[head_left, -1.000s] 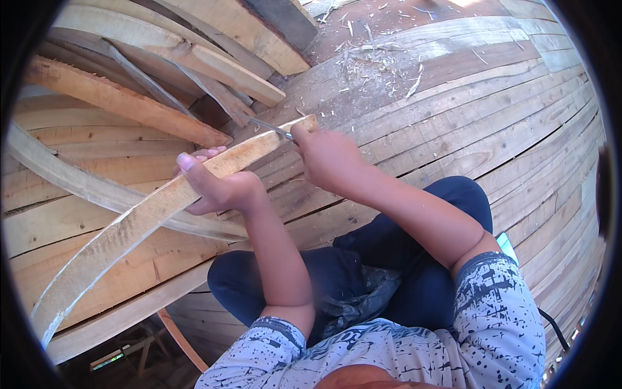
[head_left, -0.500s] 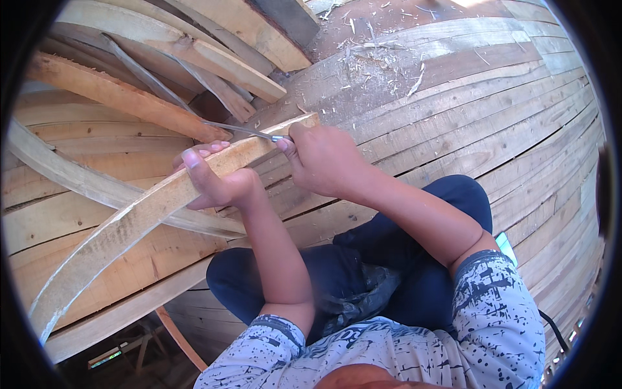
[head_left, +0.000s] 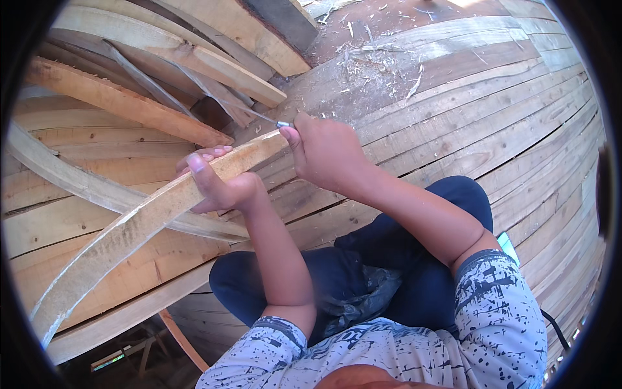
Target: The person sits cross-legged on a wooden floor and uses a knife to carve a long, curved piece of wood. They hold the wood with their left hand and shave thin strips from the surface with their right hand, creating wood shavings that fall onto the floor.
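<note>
Shavings (head_left: 379,68) lay scattered on the plank floor (head_left: 479,123), toward the top of the view. Boards (head_left: 172,43) were piled at upper left; a reddish beam (head_left: 123,97) slanted below them. A pale strip (head_left: 68,174) crossed the left side. A dark opening (head_left: 136,366) showed at lower left, a black cord (head_left: 556,330) at far right.

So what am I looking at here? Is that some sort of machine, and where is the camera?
No machine: these are a person's own bare hands. The view comes from a wide fisheye camera worn on the head and looking down, which is why straight edges bend. The left hand grips a curved wooden piece, thumb on the near side. The right hand holds a thin metal tool, with its handle hidden in the fist. Farther off, pale wood shavings lie scattered on the planked surface, and more timbers lie at the upper left.
</note>
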The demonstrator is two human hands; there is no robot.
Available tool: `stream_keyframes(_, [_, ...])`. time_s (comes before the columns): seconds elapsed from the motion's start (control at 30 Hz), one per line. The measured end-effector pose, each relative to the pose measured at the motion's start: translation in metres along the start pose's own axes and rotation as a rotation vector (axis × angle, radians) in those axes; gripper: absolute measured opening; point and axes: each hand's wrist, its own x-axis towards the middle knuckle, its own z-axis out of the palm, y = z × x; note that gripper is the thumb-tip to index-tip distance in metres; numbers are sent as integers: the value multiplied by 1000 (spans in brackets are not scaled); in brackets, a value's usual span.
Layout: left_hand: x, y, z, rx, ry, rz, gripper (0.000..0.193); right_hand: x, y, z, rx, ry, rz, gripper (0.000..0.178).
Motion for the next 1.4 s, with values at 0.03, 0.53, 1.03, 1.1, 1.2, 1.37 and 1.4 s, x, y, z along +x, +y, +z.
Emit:
stream_keyframes(0.03, [1,-1,-2,-6,-1,10,26,1,10,14,0,-27,40,38])
stream_keyframes(0.53, [4,0,-4,0,20,-23,24,1,7,17,8,-41,32,38])
stream_keyframes(1.03, [0,1,-1,-17,5,-23,25,1,12,20,25,-36,0,38])
stream_keyframes(1.1, [-2,2,5,-15,24,-20,25,8,31,31,-1,-60,62,38])
stream_keyframes(1.2, [0,0,0,-7,-1,-4,25,4,26,28,-62,-67,18,38])
stream_keyframes(1.37, [0,-1,0,-36,25,-27,25,6,25,29,-12,-20,-9,38])
stream_keyframes(1.4, [1,-1,0,-20,18,-35,25,9,28,31,-14,-31,17,38])
